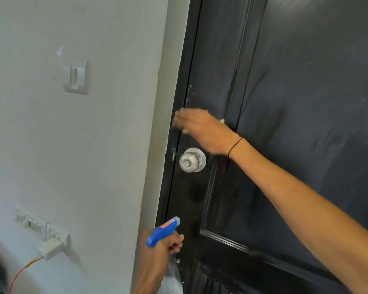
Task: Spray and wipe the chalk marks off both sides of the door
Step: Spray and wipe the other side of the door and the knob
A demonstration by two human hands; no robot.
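Observation:
A black panelled door (295, 102) fills the right of the view, with faint whitish smears on its panels and small white flecks near its left edge. My right hand (200, 129) presses against the door's left stile just above the silver knob (192, 159); a bit of white wiping material (222, 120) peeks out from under it. My left hand (164, 245) grips a spray bottle with a blue trigger head (163, 231) low by the door edge, its nozzle pointing at the door. The clear bottle body (173, 276) hangs below my fist.
A white wall (72, 145) stands to the left with a light switch (75, 78). Lower down is a socket strip (36, 224) with a white charger (50, 248) plugged in and an orange cable (19, 274) trailing down.

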